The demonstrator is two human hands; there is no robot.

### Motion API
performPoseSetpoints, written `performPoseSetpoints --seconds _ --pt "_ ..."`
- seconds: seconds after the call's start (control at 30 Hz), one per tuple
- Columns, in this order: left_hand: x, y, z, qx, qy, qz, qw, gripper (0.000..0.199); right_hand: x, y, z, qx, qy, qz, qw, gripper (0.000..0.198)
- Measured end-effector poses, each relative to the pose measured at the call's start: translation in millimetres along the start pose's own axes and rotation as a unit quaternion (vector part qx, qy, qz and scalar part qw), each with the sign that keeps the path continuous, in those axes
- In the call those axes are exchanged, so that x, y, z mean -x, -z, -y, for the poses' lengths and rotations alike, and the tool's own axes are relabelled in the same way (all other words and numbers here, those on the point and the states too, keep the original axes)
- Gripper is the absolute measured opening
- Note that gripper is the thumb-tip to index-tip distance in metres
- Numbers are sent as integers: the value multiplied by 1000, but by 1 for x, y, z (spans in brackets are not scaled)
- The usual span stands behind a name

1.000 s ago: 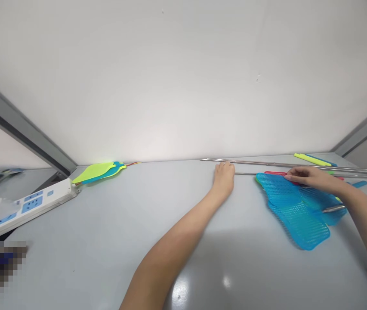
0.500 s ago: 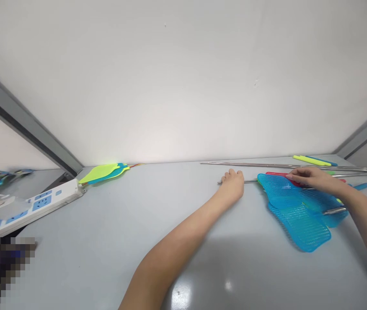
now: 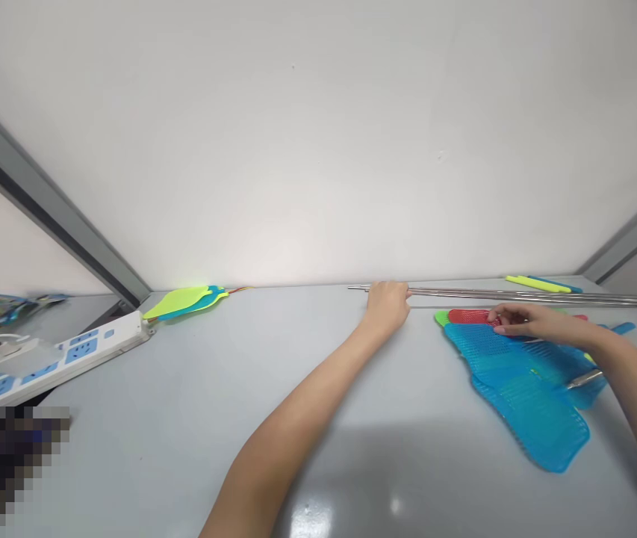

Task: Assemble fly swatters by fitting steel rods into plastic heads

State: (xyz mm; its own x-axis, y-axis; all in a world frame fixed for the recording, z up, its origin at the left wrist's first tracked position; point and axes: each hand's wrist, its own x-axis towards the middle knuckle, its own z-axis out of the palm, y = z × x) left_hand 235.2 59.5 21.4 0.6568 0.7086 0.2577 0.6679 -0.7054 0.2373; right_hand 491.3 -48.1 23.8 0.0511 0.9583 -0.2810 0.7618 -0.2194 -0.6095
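Observation:
Near the back of the table my left hand [image 3: 388,308] is closed around a thin metal rod [image 3: 427,307], which runs right toward the swatters. My right hand [image 3: 525,323] is curled over a red fly swatter [image 3: 468,317], thumb and fingertips close together at its lower edge. What they pinch, if anything, is hard to make out. Blue fly swatter heads [image 3: 542,422] lie overlapped below the red one. The edge of a green swatter [image 3: 441,320] shows at the left of the pile. A metal piece [image 3: 584,378] lies on the blue heads beside my right forearm.
Several long metal rods [image 3: 520,294] lie along the wall, with yellow and blue tubes [image 3: 545,284] behind them. At the left are yellow and blue swatter heads [image 3: 187,301] and a white power strip [image 3: 102,340]. Grey frame posts [image 3: 72,209] flank the table.
My left hand has moved slightly back and left with the rod. The blue swatters have shifted down and right, uncovering more of the red one. My right hand has shifted slightly left.

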Motion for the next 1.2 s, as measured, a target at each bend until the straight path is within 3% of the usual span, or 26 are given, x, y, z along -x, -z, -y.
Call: performPoseSetpoints --seconds 0.13,0.4,0.5,0.67,0.8,0.97,1.03,1.2 --pt "-2 10 2 -11 -10 -50 999 26 -6 -1 -10 -34 26 33 999 34" --pt "9 44 3 19 -15 -104 994 28 -2 0 -4 -76 -17 -28 997 31" --pt "18 58 14 81 -11 -110 991 27 1 1 3 -121 -27 -77 989 38" --pt "44 78 36 197 8 -84 977 27 4 3 9 -259 53 -118 957 52" --pt "78 87 49 180 24 -61 982 26 2 -1 20 -378 123 -82 914 63" --pt "121 92 65 136 55 -28 989 27 1 -17 48 -417 124 -49 899 76" --pt "135 93 74 118 71 -23 990 29 2 -25 60 -444 126 -53 885 70" --pt "167 91 104 70 111 -12 991 29 0 -42 79 -569 111 -50 813 21"
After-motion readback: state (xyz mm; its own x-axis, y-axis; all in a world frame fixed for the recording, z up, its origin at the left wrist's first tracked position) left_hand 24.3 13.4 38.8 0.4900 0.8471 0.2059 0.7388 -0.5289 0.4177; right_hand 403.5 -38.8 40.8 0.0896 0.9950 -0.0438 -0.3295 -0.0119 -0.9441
